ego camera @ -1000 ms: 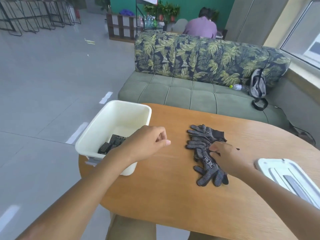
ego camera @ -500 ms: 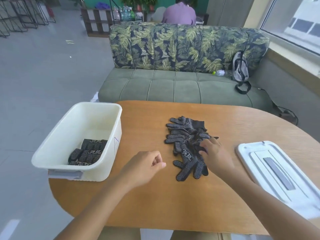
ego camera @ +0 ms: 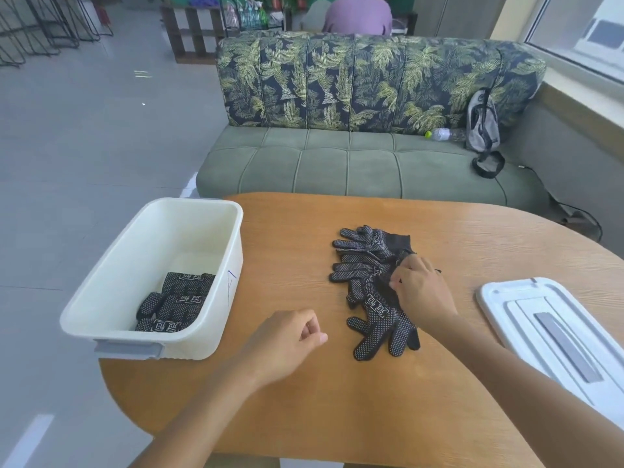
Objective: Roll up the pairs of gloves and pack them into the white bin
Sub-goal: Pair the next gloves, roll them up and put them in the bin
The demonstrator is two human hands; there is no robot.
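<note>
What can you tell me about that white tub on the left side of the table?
The white bin is a rectangular, open-topped tub, plastic by its look, with a grey latch on its near end. It stands upright at the table's left edge. Rolled black dotted gloves lie in its near part. Neither hand touches it.

1. The loose gloves [ego camera: 373, 288] on the counter [ego camera: 337, 400] carry a white square-framed logo of two characters, too small to read with certainty.
2. The rolled gloves [ego camera: 175, 304] inside the white bin [ego camera: 233, 251] show the same logo.
3. A thin blue pen mark like an "A" or triangle [ego camera: 231, 276] stands on the bin's side wall.
</note>
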